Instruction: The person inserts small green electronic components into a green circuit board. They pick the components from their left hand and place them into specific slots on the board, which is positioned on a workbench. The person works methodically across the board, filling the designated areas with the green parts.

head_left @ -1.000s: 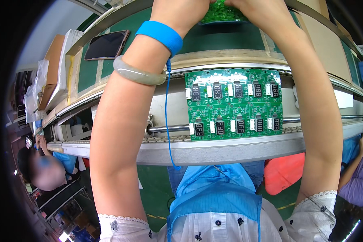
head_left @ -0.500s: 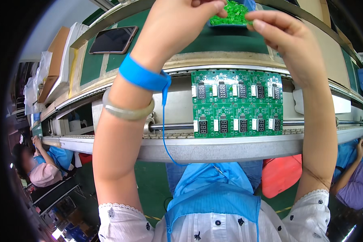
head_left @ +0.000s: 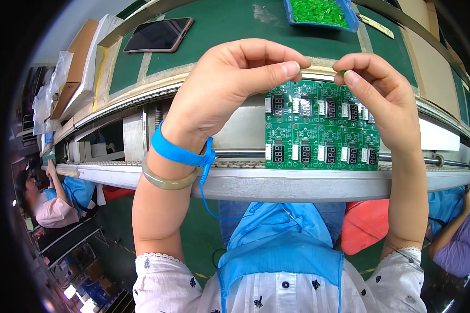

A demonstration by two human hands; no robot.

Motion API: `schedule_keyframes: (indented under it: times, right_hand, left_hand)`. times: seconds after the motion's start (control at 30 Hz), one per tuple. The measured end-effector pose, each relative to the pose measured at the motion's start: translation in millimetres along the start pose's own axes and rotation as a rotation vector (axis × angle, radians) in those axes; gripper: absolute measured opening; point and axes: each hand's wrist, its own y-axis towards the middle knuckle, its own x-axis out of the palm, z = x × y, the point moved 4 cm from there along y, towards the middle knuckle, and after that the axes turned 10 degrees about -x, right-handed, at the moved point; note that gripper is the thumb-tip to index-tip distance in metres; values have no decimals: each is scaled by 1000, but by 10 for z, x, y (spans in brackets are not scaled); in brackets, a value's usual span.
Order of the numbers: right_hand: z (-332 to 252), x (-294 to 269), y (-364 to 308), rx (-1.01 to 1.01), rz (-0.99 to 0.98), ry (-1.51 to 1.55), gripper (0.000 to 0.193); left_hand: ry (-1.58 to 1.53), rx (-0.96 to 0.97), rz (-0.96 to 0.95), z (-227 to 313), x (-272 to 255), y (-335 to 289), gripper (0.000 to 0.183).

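My left hand (head_left: 240,75), wearing a blue wrist strap (head_left: 178,148) and a pale bangle (head_left: 168,179), is pinched above the upper left of a green circuit board panel (head_left: 318,128). A speck of green shows at its fingertips. My right hand (head_left: 384,91) is also closed in a pinch, over the panel's upper right edge, on a small green LED (head_left: 342,73). The hands are a short gap apart. The panel lies across the conveyor rails and carries rows of digit displays and white connectors. A small green LED (head_left: 290,104) stands in its upper row.
Beyond the rails, a blue tray (head_left: 354,20) heaped with green LEDs sits on the green bench. A slim pale tool (head_left: 377,26) lies beside it, a phone (head_left: 159,35) to the left. The metal front rail (head_left: 297,189) runs before me. People sit at far left and right.
Both hands have come back from the LED tray toward me and now hover over the panel's far edge. The view has shifted slightly, so the whole tray shows.
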Motion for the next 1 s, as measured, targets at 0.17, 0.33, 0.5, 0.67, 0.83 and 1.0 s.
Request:
schedule_keyframes:
  times: [0.17,0.33,0.5,0.67,0.83,1.0]
  right_hand:
    - [26,27,-9,7,16,42,19]
    - [35,33,-37,1,48,33,17]
    - [10,24,-48,23,39,41,17]
    - [35,39,-56,43,20,115,18]
    - [46,50,-62,62,18,121,18]
    - [5,53,-56,47,15,64,17]
  left_hand:
    - [25,13,31,-27,-17,-21,22]
    - [53,22,47,-38,-5,-6,20]
    - [85,42,57,-32,-17,-21,19]
    - [104,41,68,-40,-34,-28,17]
    - [119,53,75,-47,-42,-33,16]
    - [162,71,77,-31,-50,-35,17]
